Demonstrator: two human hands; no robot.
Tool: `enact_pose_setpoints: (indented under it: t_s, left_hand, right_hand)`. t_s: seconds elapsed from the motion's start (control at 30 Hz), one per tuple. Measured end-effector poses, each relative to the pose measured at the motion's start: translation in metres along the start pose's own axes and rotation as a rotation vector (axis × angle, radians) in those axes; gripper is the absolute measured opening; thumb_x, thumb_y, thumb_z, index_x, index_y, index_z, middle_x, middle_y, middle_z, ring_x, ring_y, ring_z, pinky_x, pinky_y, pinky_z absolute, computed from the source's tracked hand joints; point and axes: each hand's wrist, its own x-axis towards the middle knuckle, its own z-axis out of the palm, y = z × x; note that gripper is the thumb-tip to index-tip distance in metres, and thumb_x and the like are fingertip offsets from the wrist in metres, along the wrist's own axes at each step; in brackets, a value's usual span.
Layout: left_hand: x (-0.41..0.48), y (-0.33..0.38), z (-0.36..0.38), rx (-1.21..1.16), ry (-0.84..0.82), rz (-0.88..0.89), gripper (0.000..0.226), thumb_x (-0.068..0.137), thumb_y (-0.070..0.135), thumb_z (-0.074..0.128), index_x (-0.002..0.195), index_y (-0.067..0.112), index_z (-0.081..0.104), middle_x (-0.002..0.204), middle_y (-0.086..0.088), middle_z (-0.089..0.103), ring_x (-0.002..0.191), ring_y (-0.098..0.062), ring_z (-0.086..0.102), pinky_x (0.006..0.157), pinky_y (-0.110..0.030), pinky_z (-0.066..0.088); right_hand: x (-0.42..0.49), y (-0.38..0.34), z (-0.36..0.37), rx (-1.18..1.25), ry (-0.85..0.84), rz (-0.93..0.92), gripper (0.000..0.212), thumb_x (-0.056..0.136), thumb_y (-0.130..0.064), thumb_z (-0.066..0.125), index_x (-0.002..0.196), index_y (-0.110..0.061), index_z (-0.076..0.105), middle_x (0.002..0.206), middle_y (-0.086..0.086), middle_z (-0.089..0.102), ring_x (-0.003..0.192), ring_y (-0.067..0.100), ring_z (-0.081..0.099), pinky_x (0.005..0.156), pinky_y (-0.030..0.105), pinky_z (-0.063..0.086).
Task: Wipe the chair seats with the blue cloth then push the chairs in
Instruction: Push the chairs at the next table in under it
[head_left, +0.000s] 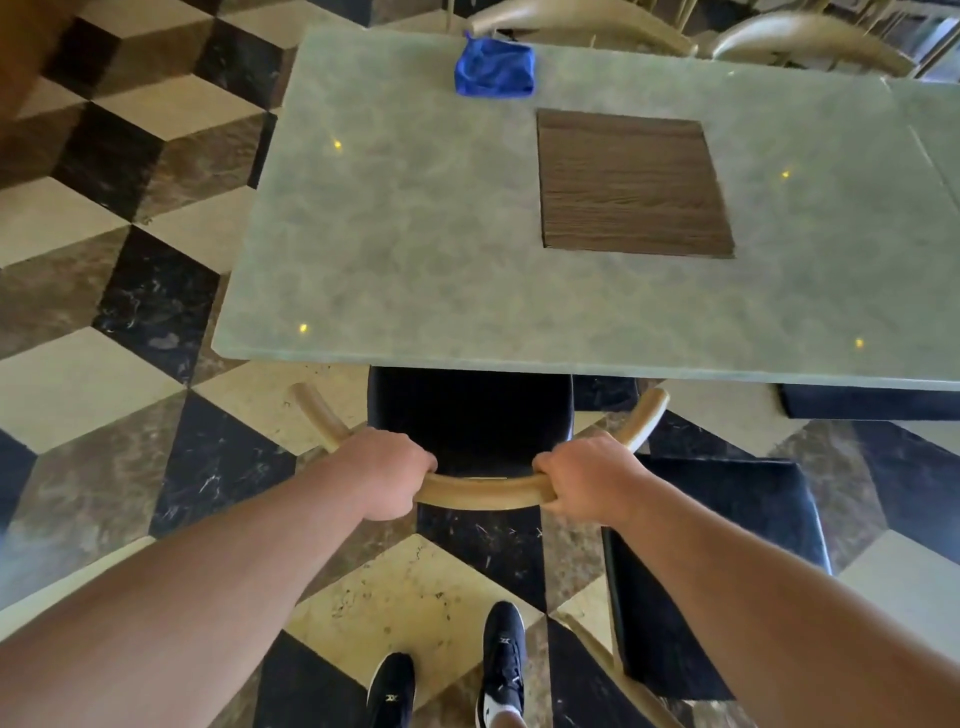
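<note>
The left grip (387, 475) and right grip (587, 480) each curl round the curved tan back rail of the chair (483, 492) at lower centre, one on either side of its middle. Its black seat (467, 410) lies partly under the near edge of the grey-green worktop (415, 234). The cloth (493, 67), bright blue and crumpled in a heap, sits at the worktop's far edge, top centre. A second chair (727, 545), also black-seated, stands at lower right.

Left grip (387, 475) and right grip (587, 480) clasp the chair's backrest (483, 491), its black seat (470, 410) partly under the worktop (415, 234). The blue cloth (493, 67) lies at the far edge.
</note>
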Motion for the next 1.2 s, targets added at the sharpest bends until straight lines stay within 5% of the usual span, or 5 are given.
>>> enact_pose_setpoints:
  t_s: [0.43, 0.6, 0.7, 0.87, 1.2]
  left_hand:
    - [-0.001, 0.006, 0.007, 0.102, -0.025, -0.032, 0.020, 0.091, 0.035, 0.064, 0.110, 0.032, 0.063, 0.083, 0.010, 0.062, 0.068, -0.012, 0.060, 0.058, -0.031, 0.042]
    - [-0.010, 0.017, 0.024, 0.113, 0.150, -0.076, 0.066, 0.082, 0.067, 0.073, 0.131, 0.025, 0.057, 0.103, 0.005, 0.067, 0.083, -0.019, 0.064, 0.067, -0.033, 0.045]
    - [-0.020, 0.037, 0.032, 0.035, 0.230, -0.021, 0.093, 0.079, 0.075, 0.069, 0.153, 0.026, 0.039, 0.138, 0.001, 0.062, 0.115, -0.025, 0.063, 0.090, -0.041, 0.055]
    - [-0.051, 0.101, 0.019, -0.052, 0.221, 0.071, 0.110, 0.082, 0.075, 0.066, 0.166, 0.029, 0.012, 0.173, -0.004, 0.019, 0.154, -0.032, 0.028, 0.124, -0.055, 0.029]
    - [-0.072, 0.270, 0.007, -0.049, 0.245, 0.259, 0.113, 0.081, 0.079, 0.059, 0.165, 0.033, 0.000, 0.176, -0.002, 0.000, 0.161, -0.029, 0.003, 0.127, -0.058, 0.011]
  right_hand:
    - [0.002, -0.003, 0.015, -0.059, 0.024, 0.010, 0.028, 0.088, -0.055, 0.069, 0.103, -0.032, 0.060, 0.076, -0.012, 0.058, 0.075, 0.016, 0.059, 0.089, 0.043, 0.049]
    - [-0.017, -0.010, 0.024, -0.001, 0.128, 0.102, 0.053, 0.084, -0.061, 0.072, 0.121, -0.026, 0.060, 0.097, -0.006, 0.064, 0.093, 0.021, 0.061, 0.096, 0.042, 0.049]
    - [-0.040, -0.021, 0.037, 0.038, 0.197, 0.119, 0.077, 0.087, -0.065, 0.066, 0.149, -0.026, 0.043, 0.136, 0.001, 0.059, 0.129, 0.027, 0.052, 0.115, 0.050, 0.038]
    - [-0.109, -0.040, 0.048, 0.106, 0.262, 0.202, 0.104, 0.087, -0.071, 0.062, 0.164, -0.031, 0.004, 0.172, 0.007, 0.012, 0.157, 0.035, 0.009, 0.126, 0.057, 0.012]
    - [-0.285, 0.009, 0.111, 0.097, 0.312, 0.383, 0.113, 0.081, -0.085, 0.050, 0.161, -0.037, -0.014, 0.174, 0.004, 0.000, 0.158, 0.034, -0.003, 0.126, 0.058, 0.002]
